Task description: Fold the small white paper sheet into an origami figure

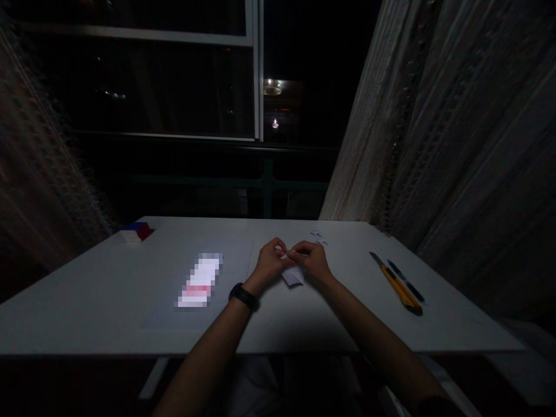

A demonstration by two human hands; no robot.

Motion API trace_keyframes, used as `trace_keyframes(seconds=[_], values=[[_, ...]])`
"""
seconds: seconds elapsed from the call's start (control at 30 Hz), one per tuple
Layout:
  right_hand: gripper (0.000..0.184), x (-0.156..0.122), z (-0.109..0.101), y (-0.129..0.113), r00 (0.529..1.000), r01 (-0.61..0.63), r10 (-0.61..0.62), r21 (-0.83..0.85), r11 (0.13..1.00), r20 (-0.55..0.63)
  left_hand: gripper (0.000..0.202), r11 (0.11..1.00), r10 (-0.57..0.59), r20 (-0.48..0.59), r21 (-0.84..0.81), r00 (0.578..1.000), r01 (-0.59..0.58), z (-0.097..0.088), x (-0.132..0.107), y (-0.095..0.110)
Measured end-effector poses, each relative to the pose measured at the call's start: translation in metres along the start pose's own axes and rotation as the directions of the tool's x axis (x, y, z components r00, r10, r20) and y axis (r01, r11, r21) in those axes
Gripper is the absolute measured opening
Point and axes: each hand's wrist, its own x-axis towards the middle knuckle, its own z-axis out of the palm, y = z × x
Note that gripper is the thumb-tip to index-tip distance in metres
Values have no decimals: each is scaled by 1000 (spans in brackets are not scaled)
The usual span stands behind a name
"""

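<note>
My left hand [271, 260] and my right hand [311, 259] meet over the middle of the white table [343, 324]. Both pinch a small piece of white paper [293, 275], whose lower part shows below the fingers and looks creased. The fingertips touch or nearly touch each other, and they hide the top of the paper. A dark watch [244, 296] is on my left wrist. Beyond my right hand lie several tiny paper scraps [319, 237] with dark marks.
A lit phone [200, 281], its screen blurred, lies on a large pale sheet [163, 315] at left. A yellow utility knife [397, 285] and a dark pen [406, 280] lie at right. A blue, red and white block [136, 231] sits far left. Curtains [369, 116] flank the window.
</note>
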Motion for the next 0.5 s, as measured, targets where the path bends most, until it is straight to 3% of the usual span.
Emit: trace_keyframes(seconds=[0.13, 0.3, 0.5], values=[[19, 1, 0, 3, 998, -47, 48, 42, 998, -27, 42, 998, -18, 12, -52, 1000, 19, 1, 0, -1], [25, 6, -5, 13, 989, -79, 82, 28, 996, -123, 39, 979, -90, 107, -172, 990, 107, 4, -1, 2], [27, 7, -7, 11, 991, -129, 128, 16, 992, 44, 34, 972, -148, -58, -190, 987, 135, 0, 2, 1]])
